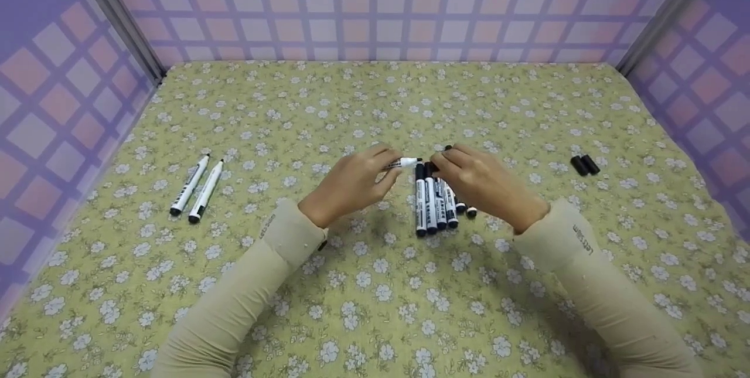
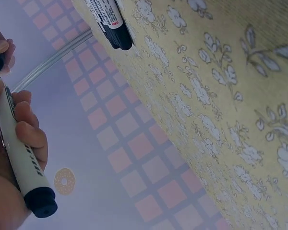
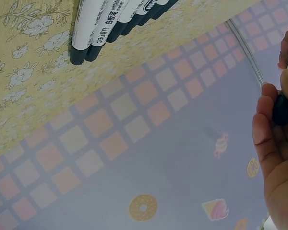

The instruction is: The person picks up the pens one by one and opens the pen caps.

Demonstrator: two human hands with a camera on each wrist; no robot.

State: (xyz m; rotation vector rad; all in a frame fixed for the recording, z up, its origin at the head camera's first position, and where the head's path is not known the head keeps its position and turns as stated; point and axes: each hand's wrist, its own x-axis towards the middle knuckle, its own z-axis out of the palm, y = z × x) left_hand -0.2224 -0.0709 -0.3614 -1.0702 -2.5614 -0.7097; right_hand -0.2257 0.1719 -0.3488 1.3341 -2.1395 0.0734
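My left hand [image 1: 360, 176] grips a white whiteboard marker [image 2: 20, 148] round its barrel, its bare dark tip towards the right hand. The marker's dark end plug shows low in the left wrist view. My right hand [image 1: 483, 176] holds a black marker cap [image 3: 282, 109] between thumb and fingers, apart from the tip. Below the hands a row of several capped whiteboard markers [image 1: 430, 205] lies side by side on the cloth. The right hand hides part of that row in the head view.
Two uncapped markers [image 1: 205, 193] lie at the left of the flowered cloth [image 1: 363, 302]. Two loose black caps [image 1: 580, 166] lie together at the right. Purple checked walls [image 1: 375, 9] stand round the table's back and sides.
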